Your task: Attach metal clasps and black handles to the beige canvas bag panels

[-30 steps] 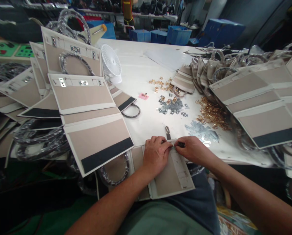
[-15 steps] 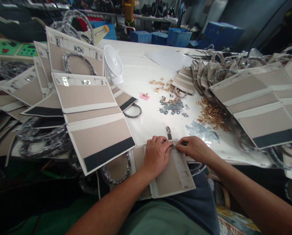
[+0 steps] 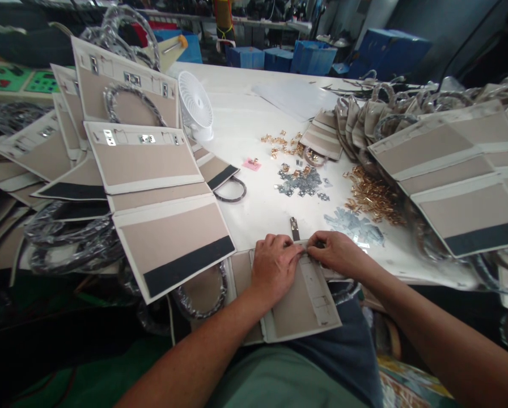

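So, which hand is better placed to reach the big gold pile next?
Probably the right hand: it is nearer the gold pile, while the left hand rests across the beige panel.

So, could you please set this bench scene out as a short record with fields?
Left hand: resting on the beige panel
Right hand: fingers bent at the panel's far edge; anything pinched is unclear
Beyond panel: dark strip with metal end
Loose parts: grey plates, gold-coloured pieces
Surface: white table

White table (image 3: pixel 237 110); blue bins (image 3: pixel 313 56) behind it; cluttered bench (image 3: pixel 299 25) farther back; dim bluish-grey wall (image 3: pixel 435 20) at right.
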Motion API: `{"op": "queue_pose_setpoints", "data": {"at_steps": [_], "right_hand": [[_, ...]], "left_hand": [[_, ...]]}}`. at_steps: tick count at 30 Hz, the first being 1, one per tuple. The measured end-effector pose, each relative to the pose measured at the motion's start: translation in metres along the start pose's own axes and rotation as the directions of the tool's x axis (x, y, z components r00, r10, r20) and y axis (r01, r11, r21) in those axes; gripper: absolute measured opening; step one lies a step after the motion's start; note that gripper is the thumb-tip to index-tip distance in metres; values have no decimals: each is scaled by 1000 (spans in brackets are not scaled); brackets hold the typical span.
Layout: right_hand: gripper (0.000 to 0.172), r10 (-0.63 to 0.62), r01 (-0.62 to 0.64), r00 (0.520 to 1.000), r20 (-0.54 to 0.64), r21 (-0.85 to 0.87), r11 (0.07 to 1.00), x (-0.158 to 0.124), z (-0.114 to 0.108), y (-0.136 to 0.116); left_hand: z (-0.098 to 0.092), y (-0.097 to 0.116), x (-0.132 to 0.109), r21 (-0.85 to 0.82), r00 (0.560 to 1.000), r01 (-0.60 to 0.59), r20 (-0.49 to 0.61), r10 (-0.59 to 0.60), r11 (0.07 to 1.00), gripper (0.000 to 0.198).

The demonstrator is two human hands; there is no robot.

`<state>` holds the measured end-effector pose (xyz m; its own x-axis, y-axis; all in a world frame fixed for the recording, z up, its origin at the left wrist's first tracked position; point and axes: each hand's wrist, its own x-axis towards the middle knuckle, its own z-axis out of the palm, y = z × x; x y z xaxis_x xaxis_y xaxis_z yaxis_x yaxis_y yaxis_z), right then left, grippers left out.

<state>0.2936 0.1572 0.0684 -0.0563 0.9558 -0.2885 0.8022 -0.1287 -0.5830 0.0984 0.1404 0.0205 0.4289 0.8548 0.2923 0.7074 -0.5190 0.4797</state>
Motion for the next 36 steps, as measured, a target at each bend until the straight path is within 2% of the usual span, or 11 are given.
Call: {"op": "queue_pose_setpoints", "data": {"at_steps": [3, 6, 9, 12, 14, 16, 20, 25, 27, 32, 36], "right_hand": [[9, -29, 33, 993, -115, 35, 999, -6, -8, -1], [13, 11, 73, 961, -277, 292, 954, -17, -21, -13], [22, 65, 350, 861, -504, 680, 644, -20, -26, -28], [34, 170, 521, 807, -565, 818, 244, -7, -17, -32], [38, 235, 512, 819, -523, 852, 113, 4, -9, -28], [38, 274, 495, 827, -492, 867, 63, 12, -1, -24], [36, 219, 523, 811, -543, 840, 145, 9, 11, -26], [32, -152, 548, 804, -576, 615, 568, -7, 27, -42], [37, -237, 539, 810, -537, 520, 663, -10, 30, -43], [47, -129, 516, 821, -557, 625, 586, -8, 29, -36], [45, -90, 554, 801, -592, 675, 487, -8, 30, -41]], "left_hand": [[-2, 0, 2, 3, 1000, -6, 31, 6, 1000, 17], [-3, 0, 4, -14, 999, -11, 37, 12, 1000, 16], [-3, -1, 6, -31, 999, -6, 40, 7, 1000, 16], [-2, -2, 6, -33, 999, -4, 48, 5, 999, 15], [-2, -3, 6, -35, 999, -3, 46, 4, 999, 14], [-1, -3, 6, -41, 999, 0, 40, 2, 999, 13], [1, -2, 7, -56, 999, -1, 41, 3, 998, 13], [0, -9, 8, -147, 998, 66, 20, -64, 987, 20], [-5, -15, 9, -186, 997, 80, 36, -74, 979, 23], [-23, -18, 20, -15, 977, 120, 181, -116, 993, 22], [-29, -16, 35, 63, 910, 250, 327, -256, 966, 24]]}}
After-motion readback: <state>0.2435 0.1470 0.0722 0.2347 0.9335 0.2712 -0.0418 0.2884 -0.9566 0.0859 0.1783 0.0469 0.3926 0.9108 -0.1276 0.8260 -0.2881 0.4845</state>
